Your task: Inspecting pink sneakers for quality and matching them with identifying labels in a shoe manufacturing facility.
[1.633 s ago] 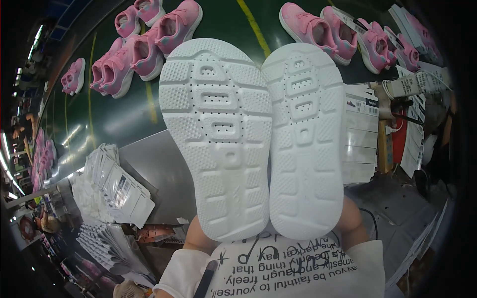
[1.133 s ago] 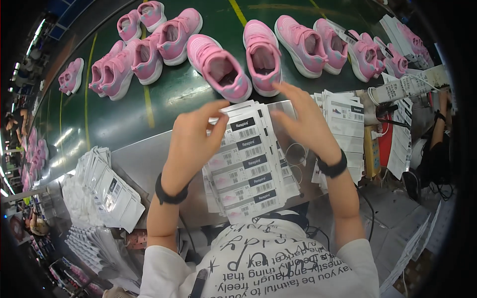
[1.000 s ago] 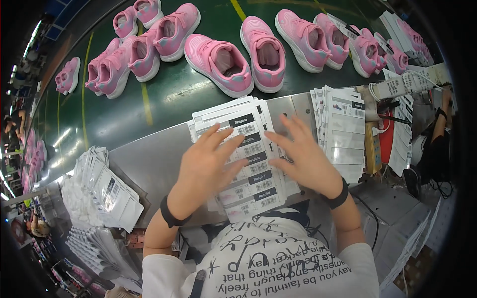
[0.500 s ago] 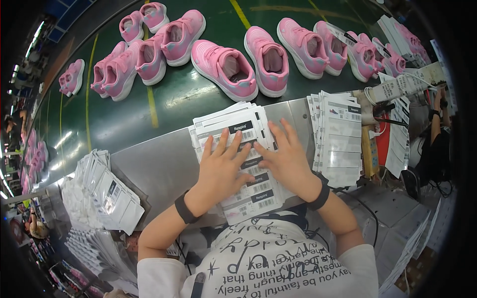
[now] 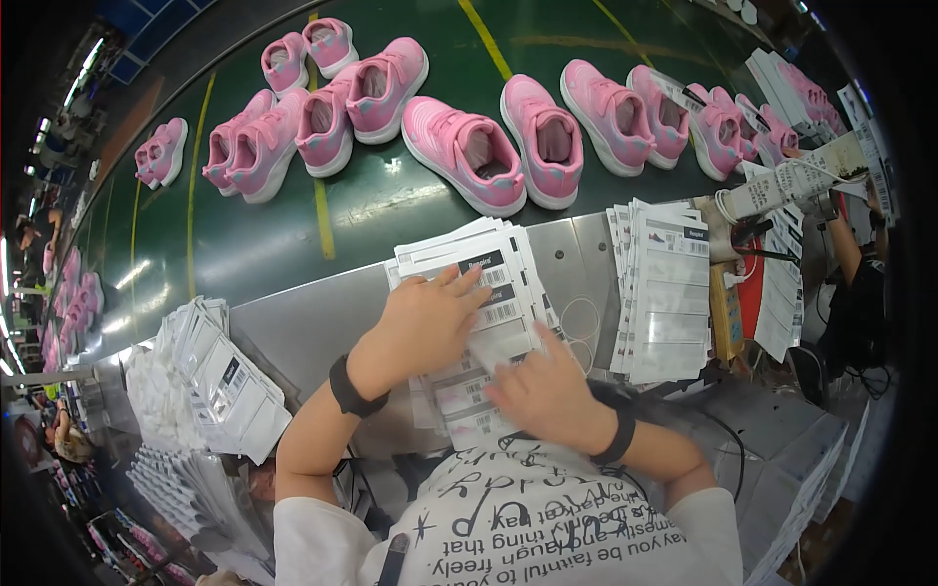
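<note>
A stack of label sheets lies on the metal ledge before me, printed with dark blocks and barcodes. My left hand rests on the upper part of the stack, fingers lying across the top labels and partly bent. Lower down, my right hand is over the right side of the sheets. One finger points away from me and the rest look curled, but motion smears them. Between the hands is a blurred pale patch on the sheets; I cannot make out whether it is a lifted label. Dark bands circle both wrists.
Pink shoes stand in pairs on the green belt beyond the ledge. More label sheets are piled at the right, and another pile of sheets lies at the left. Cables run at the right. Another person's arm shows at far right.
My right hand has drawn back toward me from the top of the stack. The left hand's fingers, spread before, are now more bent. The whole view has shifted slightly.
</note>
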Demonstrator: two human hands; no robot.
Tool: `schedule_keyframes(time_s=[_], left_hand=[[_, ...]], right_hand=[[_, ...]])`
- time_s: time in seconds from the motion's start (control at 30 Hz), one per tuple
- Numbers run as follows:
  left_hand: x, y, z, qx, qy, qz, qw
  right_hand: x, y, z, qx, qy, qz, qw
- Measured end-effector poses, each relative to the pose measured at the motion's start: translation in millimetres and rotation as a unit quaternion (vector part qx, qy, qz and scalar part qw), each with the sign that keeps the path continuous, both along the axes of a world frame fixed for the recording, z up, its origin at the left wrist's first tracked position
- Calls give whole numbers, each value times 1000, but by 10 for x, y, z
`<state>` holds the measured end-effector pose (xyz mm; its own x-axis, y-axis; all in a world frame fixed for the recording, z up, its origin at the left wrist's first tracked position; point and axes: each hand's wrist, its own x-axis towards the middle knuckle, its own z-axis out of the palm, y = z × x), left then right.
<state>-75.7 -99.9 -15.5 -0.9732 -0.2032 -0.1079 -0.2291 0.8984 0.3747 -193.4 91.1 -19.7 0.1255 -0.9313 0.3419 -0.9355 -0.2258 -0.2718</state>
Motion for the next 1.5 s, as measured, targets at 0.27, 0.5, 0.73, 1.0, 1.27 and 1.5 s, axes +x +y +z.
schedule_keyframes(time_s=[0.27,0.5,0.73,1.0,1.27,1.5], left_hand=[[-142,-275,147,139,-30,29,989],[-1082,-525,-169,144,70,134,978],[-1458,-1064,-26,257,266,115,922],[-1209,-1904,-292,-208,57,429,877],[-423,-2171,624,270,14,322,908],[406,-103,1309,160,85,195,964]], right_hand=[[-739,-602,922,-274,-147,-29,950],[-2516,-1697,-154,-9,-341,-363,867],[-1841,-991,370,-116,-197,-285,931],[-523,-106,375,85,-362,-240,897],[-381,88,317,96,-362,-162,913],[-356,74,349,17,-634,-32,773]])
